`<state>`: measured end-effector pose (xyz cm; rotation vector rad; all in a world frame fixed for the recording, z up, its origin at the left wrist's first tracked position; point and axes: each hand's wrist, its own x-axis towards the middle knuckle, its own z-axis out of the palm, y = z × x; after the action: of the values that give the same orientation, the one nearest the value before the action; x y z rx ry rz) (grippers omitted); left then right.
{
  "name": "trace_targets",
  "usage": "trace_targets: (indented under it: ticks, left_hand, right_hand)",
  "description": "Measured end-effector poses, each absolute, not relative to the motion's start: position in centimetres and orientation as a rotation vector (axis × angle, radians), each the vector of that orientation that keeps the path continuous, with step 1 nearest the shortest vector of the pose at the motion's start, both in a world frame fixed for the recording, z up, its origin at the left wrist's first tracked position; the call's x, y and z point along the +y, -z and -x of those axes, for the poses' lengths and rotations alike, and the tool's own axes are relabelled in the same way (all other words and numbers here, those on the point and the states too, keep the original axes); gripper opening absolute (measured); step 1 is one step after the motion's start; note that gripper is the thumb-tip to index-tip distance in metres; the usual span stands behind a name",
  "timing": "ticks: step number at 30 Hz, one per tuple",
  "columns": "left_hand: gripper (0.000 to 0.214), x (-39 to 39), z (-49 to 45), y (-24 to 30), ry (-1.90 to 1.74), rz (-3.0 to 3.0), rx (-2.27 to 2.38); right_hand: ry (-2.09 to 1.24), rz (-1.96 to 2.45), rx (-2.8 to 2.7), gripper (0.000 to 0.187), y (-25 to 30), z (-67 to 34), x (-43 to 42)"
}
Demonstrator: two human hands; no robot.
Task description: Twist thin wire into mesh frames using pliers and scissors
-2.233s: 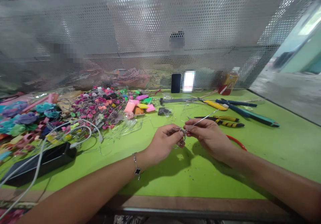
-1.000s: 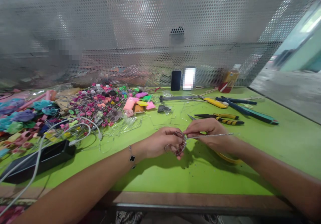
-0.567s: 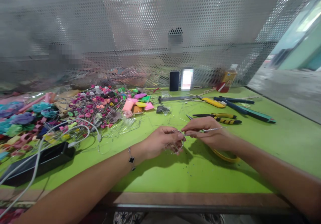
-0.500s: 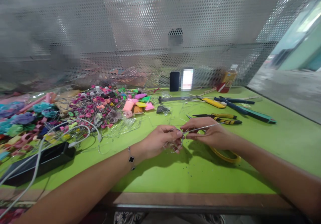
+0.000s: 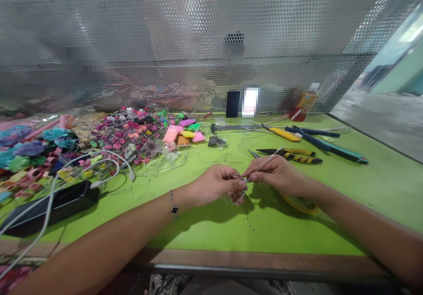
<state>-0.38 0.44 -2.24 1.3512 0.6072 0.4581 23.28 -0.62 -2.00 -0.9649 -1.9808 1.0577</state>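
Note:
My left hand (image 5: 220,184), with a bracelet (image 5: 174,208) at the wrist, is closed on a looped bundle of thin silvery wire (image 5: 238,196) above the table. Facing it, my right hand (image 5: 276,171) pinches the twisted wire stem (image 5: 271,156), which slants up and back across the fingers. The fingertips of both hands almost meet where stem and loops join; that joint is partly hidden. Under my right hand lie scissors with yellow handles (image 5: 302,206), their blade tips showing beyond the fingers. Just behind are black-and-yellow pliers (image 5: 292,155).
Artificial flowers (image 5: 122,132) and coloured clay packets (image 5: 183,134) are heaped at the left, beside a black box (image 5: 53,211) with a white cable (image 5: 53,189). Further back stand a phone (image 5: 233,104) and a bottle (image 5: 304,103). A yellow-handled tool (image 5: 284,134) and a green cutter (image 5: 346,154) lie right.
My right hand has turned, and the wire stem now points more steeply upward than before. My left hand keeps its hold on the wire loops. The whole view has shifted slightly.

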Motion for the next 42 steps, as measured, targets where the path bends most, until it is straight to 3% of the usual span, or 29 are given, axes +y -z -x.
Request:
trace_targets:
  ticks: [8,20,23,27,31,42]
  left_hand:
    - [0.031,-0.3,0.3,1.5,-0.662,-1.706,0.806]
    - [0.039,0.1,0.3,1.6,-0.642,-0.999,0.519]
    - [0.039,0.2,0.3,1.4,-0.697,-0.911,0.534]
    - [0.041,0.2,0.3,1.5,-0.691,-0.834,0.537]
    - [0.04,-0.2,0.3,1.6,-0.631,-0.856,0.492]
    - [0.04,-0.4,0.7,1.5,-0.557,-1.169,0.441]
  right_hand:
    - [-1.224,1.086,-1.794,0.033,1.2,-22.7,-0.9]
    - [-1.644,0.891,-1.207,0.027,1.6,-21.6,-1.5]
    - [-1.613,0.823,-1.173,0.024,2.1,-21.5,-1.3]
    - [-1.528,0.744,-1.344,0.049,2.9,-21.7,-0.9]
    - [-1.366,0.703,-1.386,0.019,3.4,-21.5,-1.0]
    - [-1.457,0.77,-1.186,0.035,2.3,-20.4,-2.0]
